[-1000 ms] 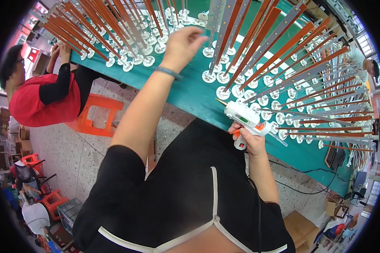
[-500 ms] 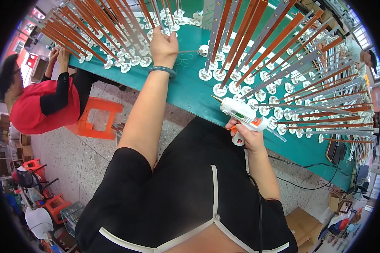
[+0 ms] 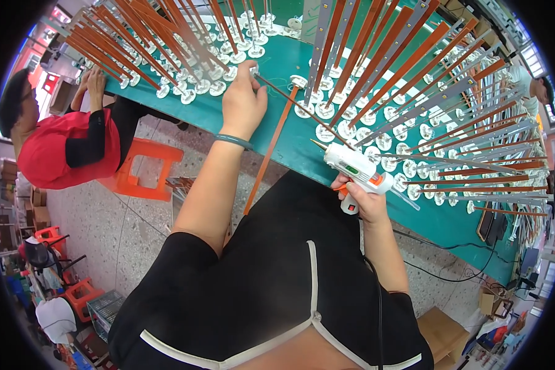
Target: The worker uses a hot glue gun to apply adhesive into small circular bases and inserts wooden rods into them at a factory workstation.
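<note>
My right hand [image 3: 365,200] is wrapped round the grip of a white hot glue gun [image 3: 351,161] with an orange trigger. Its metal nozzle points up and left, over the table's near edge. Over the table to the left, my left hand [image 3: 243,105] is closed, fingertips pinching the end of a thin brown strip [image 3: 302,106]. That strip slants down to the right, toward the glue gun. Another brown strip [image 3: 270,151], with a white round base, lies across the table edge and sticks out over the floor between my arms.
Upright brown and grey strips on white round bases [image 3: 324,111] crowd the green table [image 3: 277,58], right and far left. A person in red [image 3: 68,148] sits at left by an orange stool [image 3: 145,169]. A black cable [image 3: 438,271] hangs at lower right.
My left hand has drawn back toward me, and the thin strip at its fingertips now slants right. A brown strip now lies across the table edge. The glue gun has barely moved.
</note>
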{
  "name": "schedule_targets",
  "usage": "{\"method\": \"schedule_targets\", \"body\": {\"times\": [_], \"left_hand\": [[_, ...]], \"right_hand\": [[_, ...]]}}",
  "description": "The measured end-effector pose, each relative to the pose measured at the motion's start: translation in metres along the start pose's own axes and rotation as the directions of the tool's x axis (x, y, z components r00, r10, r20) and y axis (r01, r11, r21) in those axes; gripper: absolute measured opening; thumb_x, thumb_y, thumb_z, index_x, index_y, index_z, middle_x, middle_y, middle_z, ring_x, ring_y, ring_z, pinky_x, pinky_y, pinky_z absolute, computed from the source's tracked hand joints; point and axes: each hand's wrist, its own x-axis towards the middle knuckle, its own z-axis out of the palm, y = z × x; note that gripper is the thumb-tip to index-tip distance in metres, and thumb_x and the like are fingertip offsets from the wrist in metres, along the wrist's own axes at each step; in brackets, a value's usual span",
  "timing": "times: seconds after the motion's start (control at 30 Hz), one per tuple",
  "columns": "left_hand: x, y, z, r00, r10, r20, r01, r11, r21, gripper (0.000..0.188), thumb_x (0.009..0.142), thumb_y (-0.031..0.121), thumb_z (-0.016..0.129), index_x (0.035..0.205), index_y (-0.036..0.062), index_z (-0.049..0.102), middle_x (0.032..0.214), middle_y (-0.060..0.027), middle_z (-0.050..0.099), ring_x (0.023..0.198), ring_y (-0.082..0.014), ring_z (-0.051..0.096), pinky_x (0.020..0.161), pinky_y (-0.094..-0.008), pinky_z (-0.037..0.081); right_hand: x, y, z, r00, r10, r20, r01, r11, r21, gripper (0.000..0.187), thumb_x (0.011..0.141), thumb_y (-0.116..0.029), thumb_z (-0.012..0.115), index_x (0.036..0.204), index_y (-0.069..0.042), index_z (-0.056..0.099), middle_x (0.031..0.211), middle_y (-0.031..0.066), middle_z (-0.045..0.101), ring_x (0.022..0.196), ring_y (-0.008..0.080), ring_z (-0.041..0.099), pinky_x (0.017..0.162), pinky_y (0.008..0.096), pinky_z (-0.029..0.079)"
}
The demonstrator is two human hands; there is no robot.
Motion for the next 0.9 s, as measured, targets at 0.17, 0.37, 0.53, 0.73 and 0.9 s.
{"method": "schedule_targets", "body": {"times": [0.17, 0.37, 0.53, 0.73, 0.9], "left_hand": [[0.002, -0.001, 0.003, 0.988, 0.140, 0.059, -0.139, 0.990, -0.015, 0.043, 0.079, 0.004, 0.066, 0.119, 0.0184, 0.060, 0.090, -0.0082, 0.062, 0.082, -0.0296, 0.063, 0.071, -0.0400, 0.051], [0.013, -0.006, -0.004, 0.946, 0.273, 0.177, -0.295, 0.949, 0.111, 0.014, 0.081, 0.006, 0.065, 0.092, 0.0136, 0.070, 0.090, -0.0079, 0.059, 0.087, -0.0292, 0.061, 0.073, -0.0402, 0.051], [0.017, -0.012, -0.022, 0.899, 0.418, 0.126, -0.433, 0.893, 0.123, 0.013, 0.078, 0.002, 0.068, 0.089, 0.0086, 0.065, 0.087, -0.0080, 0.058, 0.081, -0.0283, 0.061, 0.069, -0.0370, 0.050], [0.018, -0.024, -0.028, 0.932, 0.359, -0.054, -0.361, 0.932, -0.033, 0.008, 0.085, -0.001, 0.063, 0.092, 0.0034, 0.061, 0.085, -0.0073, 0.063, 0.078, -0.0206, 0.065, 0.068, -0.0303, 0.051], [0.027, -0.022, -0.019, 0.981, 0.084, -0.175, -0.131, 0.952, -0.276, 0.008, 0.092, 0.004, 0.061, 0.095, -0.0007, 0.056, 0.079, -0.0063, 0.066, 0.072, -0.0117, 0.066, 0.066, -0.0250, 0.053]], "right_hand": [[0.000, -0.002, 0.001, 1.000, -0.003, -0.009, 0.003, 1.000, 0.017, 0.025, 0.088, -0.004, 0.061, 0.112, 0.002, 0.060, 0.092, 0.0129, 0.068, 0.071, 0.0122, 0.061, 0.063, 0.0243, 0.051], [-0.001, 0.003, -0.006, 0.999, 0.035, 0.009, -0.034, 0.999, -0.023, 0.034, 0.083, -0.017, 0.068, 0.110, 0.003, 0.060, 0.093, 0.0120, 0.064, 0.083, 0.0203, 0.067, 0.060, 0.0251, 0.054], [-0.004, 0.003, -0.004, 1.000, 0.011, 0.020, -0.011, 1.000, -0.012, 0.035, 0.082, -0.016, 0.070, 0.109, 0.004, 0.060, 0.092, 0.0143, 0.066, 0.080, 0.0210, 0.067, 0.061, 0.0263, 0.054], [-0.004, -0.006, -0.001, 0.996, 0.026, 0.084, -0.025, 1.000, -0.014, 0.022, 0.081, -0.007, 0.066, 0.102, 0.002, 0.065, 0.089, 0.0128, 0.070, 0.071, 0.0121, 0.064, 0.061, 0.0230, 0.051], [-0.005, 0.001, -0.007, 0.996, 0.022, 0.091, -0.019, 0.999, -0.033, 0.032, 0.081, -0.009, 0.067, 0.109, 0.004, 0.061, 0.090, 0.0128, 0.069, 0.076, 0.0169, 0.066, 0.061, 0.0250, 0.053]]}}
